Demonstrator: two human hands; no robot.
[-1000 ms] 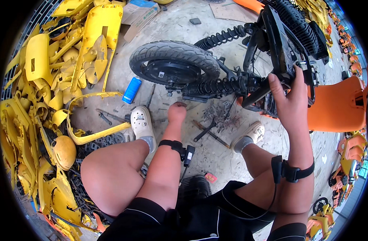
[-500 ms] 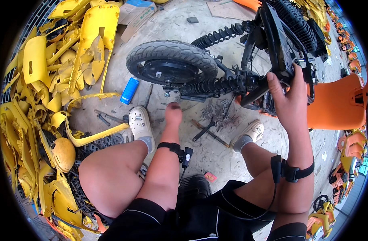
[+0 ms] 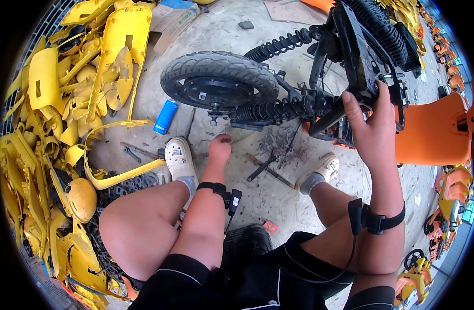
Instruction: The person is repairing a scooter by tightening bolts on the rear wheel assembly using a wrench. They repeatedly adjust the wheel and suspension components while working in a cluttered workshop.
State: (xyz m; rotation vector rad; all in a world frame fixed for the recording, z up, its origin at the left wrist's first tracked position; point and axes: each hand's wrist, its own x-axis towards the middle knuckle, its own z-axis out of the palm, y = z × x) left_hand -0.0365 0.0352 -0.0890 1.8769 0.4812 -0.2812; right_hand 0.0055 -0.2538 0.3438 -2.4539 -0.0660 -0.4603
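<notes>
Right hand (image 3: 375, 126): grip clamped on black metal frame (image 3: 355, 57), black-tyred round wheel (image 3: 220, 90) attached, over grey concrete floor (image 3: 268, 204). Left hand (image 3: 220, 148): curled near wheel; whether grip holds anything, cannot tell.

Left forearm (image 3: 207, 201) angled forward, slightly inward; left hand (image 3: 220, 148) curled, back uppermost, fingertips mostly hidden. Right forearm (image 3: 386, 181) reaches farther ahead, well apart; right hand (image 3: 372, 120) grips with thumb and index finger spread, other fingers concealed.

Black frame (image 3: 352, 49); grey tread-patterned tyre (image 3: 211, 60); orange panel (image 3: 433, 135); blue can (image 3: 165, 118).
</notes>
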